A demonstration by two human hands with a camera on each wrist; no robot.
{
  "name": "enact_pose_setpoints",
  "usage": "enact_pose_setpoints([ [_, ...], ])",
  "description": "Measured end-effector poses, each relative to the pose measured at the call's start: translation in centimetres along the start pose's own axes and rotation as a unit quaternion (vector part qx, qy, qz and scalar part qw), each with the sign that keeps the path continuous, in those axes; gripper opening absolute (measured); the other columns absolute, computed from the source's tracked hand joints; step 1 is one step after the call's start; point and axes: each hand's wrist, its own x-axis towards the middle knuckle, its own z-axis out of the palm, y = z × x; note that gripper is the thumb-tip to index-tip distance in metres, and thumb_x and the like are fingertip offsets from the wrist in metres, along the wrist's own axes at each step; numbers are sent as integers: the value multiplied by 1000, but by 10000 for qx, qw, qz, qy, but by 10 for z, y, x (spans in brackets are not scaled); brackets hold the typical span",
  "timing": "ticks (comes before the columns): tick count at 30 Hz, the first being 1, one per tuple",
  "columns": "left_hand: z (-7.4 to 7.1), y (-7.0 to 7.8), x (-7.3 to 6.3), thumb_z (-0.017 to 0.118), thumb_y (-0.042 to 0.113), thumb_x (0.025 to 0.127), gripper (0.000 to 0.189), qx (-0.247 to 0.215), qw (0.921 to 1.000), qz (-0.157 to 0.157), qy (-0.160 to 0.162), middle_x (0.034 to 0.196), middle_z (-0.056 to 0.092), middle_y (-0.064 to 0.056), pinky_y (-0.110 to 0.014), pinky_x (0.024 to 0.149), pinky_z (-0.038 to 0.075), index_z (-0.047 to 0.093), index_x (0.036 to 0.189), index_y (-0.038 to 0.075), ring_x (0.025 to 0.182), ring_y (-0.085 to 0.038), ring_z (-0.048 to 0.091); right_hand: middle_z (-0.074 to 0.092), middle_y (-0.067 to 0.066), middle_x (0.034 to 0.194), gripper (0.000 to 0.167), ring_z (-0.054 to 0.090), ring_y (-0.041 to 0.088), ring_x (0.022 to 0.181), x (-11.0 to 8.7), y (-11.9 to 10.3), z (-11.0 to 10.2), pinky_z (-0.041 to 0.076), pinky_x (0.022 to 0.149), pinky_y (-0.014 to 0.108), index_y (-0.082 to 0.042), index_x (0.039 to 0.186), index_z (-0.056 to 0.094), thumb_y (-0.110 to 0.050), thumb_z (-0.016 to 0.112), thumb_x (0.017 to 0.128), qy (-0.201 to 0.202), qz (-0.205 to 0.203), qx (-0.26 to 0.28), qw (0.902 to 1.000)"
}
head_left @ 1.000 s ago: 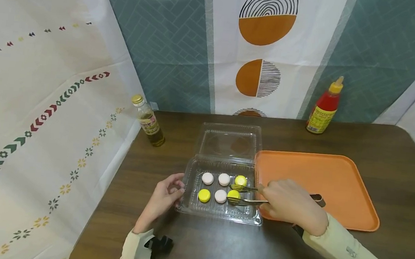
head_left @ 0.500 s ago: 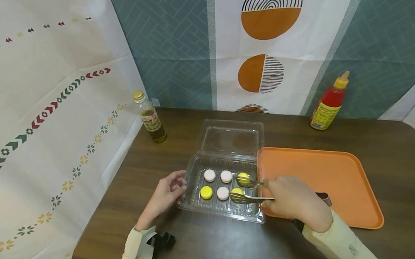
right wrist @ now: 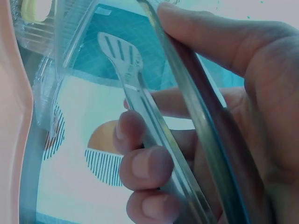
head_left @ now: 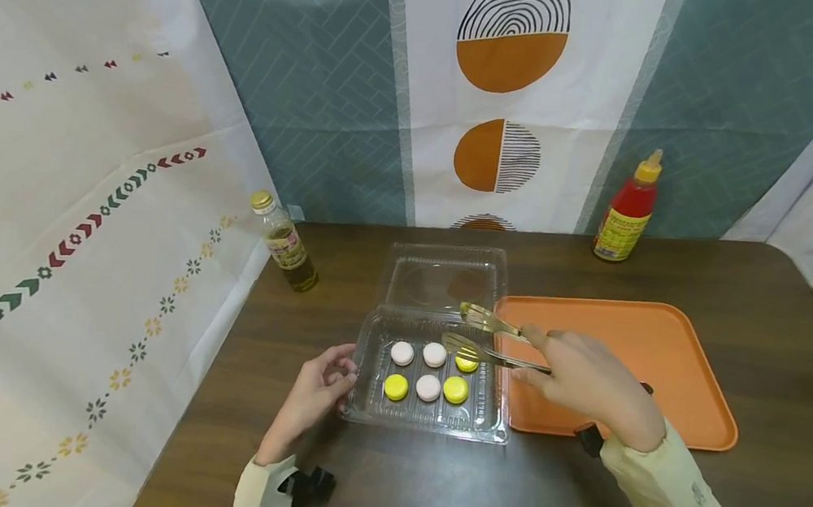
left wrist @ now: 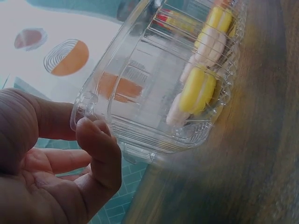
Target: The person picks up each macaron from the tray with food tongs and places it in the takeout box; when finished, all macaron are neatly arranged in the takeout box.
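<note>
Tongs, gripped by the right hand, stand with arms apart above the clear container (six macarons, yellow and pale, lie inside it), and the left hand pinches its left rim.

Left hand, right hand curled

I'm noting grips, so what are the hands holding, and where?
Right hand: metal tongs, by both arms. Left hand: clear container, by its left rim.
</note>
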Motion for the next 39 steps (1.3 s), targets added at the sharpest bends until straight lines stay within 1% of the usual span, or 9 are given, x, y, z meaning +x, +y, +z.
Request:
enact_pose_setpoints([
  [3,0,0,1,61,-12,93,45,-53,10000,-6,-46,100,60,-17,-26,48,47,53,137,-8,56,-16,50,69,13,96,61,61,19,69,-1,3,1,52,59,39,3,137,57,-36,73,93,205,2,-55,9998],
  [6,1,1,1,61,-12,93,45,-103,9999,11,-44,100,60,-17,-27,48,47,54,137,-8,55,-16,50,69,21,112,62,66,23,79,-2,5,1,56,67,44,5,136,57,-38,73,93,357,-37,15,9994],
  [10,0,0,-2,61,-12,93,45,-155,9999,-18,-64,100,60,-17,-29,48,47,53,137,-9,55,-17,50,67,11,94,59,59,15,68,-3,11,-1,53,63,39,7,131,56,-36,72,94,384,2,269,9989],
  [13,-1,-2,-3,61,-13,92,45,-153,9998,-45,-70,100,60,-18,-28,48,47,53,137,-9,55,-16,50,54,1,76,52,47,11,59,-4,16,-3,45,57,32,7,121,55,-34,72,95,388,54,366,9986],
  [19,-1,-6,-3,60,-16,91,46,-319,9994,15,-124,97,59,-18,-24,47,46,52,136,-12,56,-13,51,43,-1,63,47,41,12,51,-5,28,-7,36,51,29,6,110,52,-32,74,93,414,218,273,9985],
  [23,-1,-5,0,58,-16,92,46,-406,9990,25,-167,97,58,-19,-23,47,45,50,137,-13,56,-12,50,45,-1,60,51,43,12,49,-8,37,-12,38,50,30,7,112,50,-34,73,94,356,437,211,9982],
  [30,-1,-4,-1,57,-17,92,47,-436,9989,-3,-197,97,57,-19,-23,48,45,49,138,-13,55,-13,50,53,0,65,67,48,12,50,-11,49,-21,41,48,31,14,129,44,-39,69,96,177,790,308,9962],
  [36,0,-2,0,58,-16,92,47,-418,9990,-67,-139,97,58,-18,-24,48,46,50,138,-11,56,-14,51,56,3,72,59,49,13,51,-17,62,-29,41,48,32,10,119,44,-37,70,95,455,880,228,9948],
  [39,1,-1,-1,58,-16,92,47,-437,9989,-104,-128,97,58,-18,-24,48,46,50,138,-11,56,-14,51,57,5,76,62,51,15,57,-21,71,-33,43,53,34,12,122,43,-37,71,95,512,966,296,9936],
])
